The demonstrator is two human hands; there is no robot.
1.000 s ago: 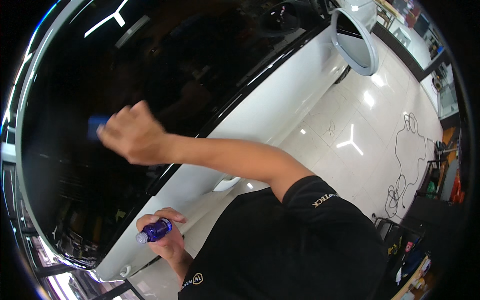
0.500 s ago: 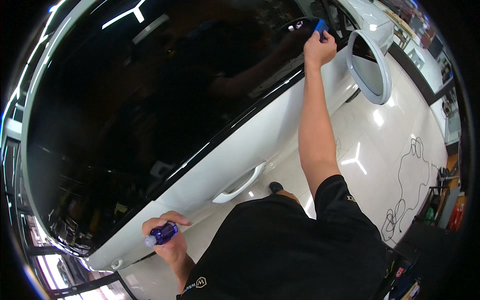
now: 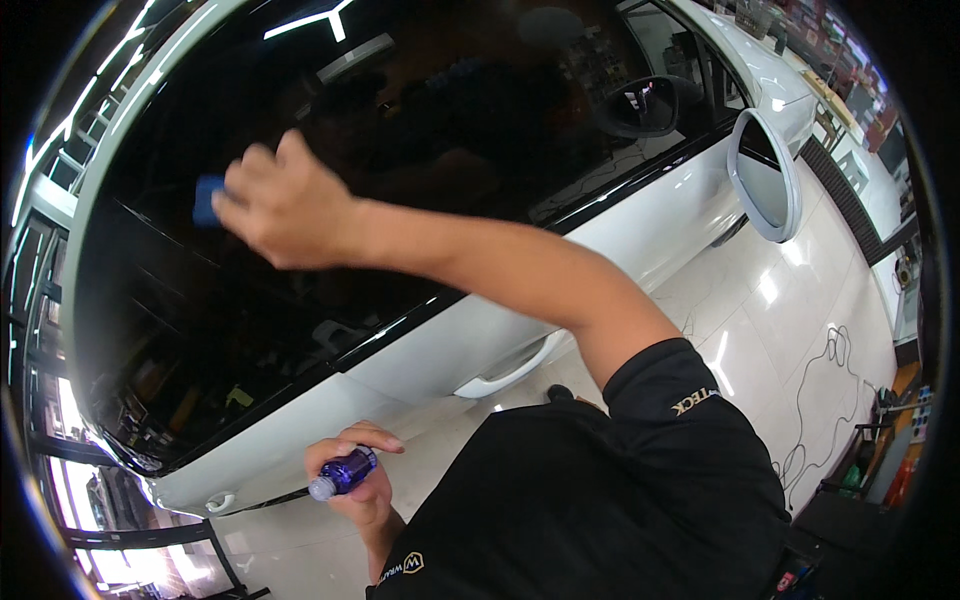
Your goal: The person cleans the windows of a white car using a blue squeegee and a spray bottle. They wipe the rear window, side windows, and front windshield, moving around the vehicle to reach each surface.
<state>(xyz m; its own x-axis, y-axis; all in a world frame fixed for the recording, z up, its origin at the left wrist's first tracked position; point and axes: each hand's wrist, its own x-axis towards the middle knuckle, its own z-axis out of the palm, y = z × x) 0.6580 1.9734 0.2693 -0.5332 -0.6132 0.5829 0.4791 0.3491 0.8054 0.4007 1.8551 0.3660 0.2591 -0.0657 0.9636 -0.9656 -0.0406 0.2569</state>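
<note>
My right hand [image 3: 285, 205] reaches across to the left over the dark side window [image 3: 440, 130] of a white car. Its fingers are closed on a small blue applicator block [image 3: 207, 200], which lies at the glass; motion blurs both slightly, and whether they touch cannot be made out. Down by the lower door, my left hand [image 3: 365, 490] grips a small purple bottle [image 3: 348, 470] with a pale cap, tilted so the cap points down to the left. The white door panel [image 3: 400, 385] and a door handle [image 3: 510, 368] lie between my two hands.
A white side mirror [image 3: 768, 175] sticks out from the car at the upper right. Black cable [image 3: 835, 350] lies in loops on the glossy tiled floor [image 3: 740, 300]. Dark shelving with tools [image 3: 880, 440] stands at the right edge.
My right hand has swept from the window's front end near the mirror far left across the glass, with the blue block still in it. The left hand keeps the bottle. The view has shifted slightly.
</note>
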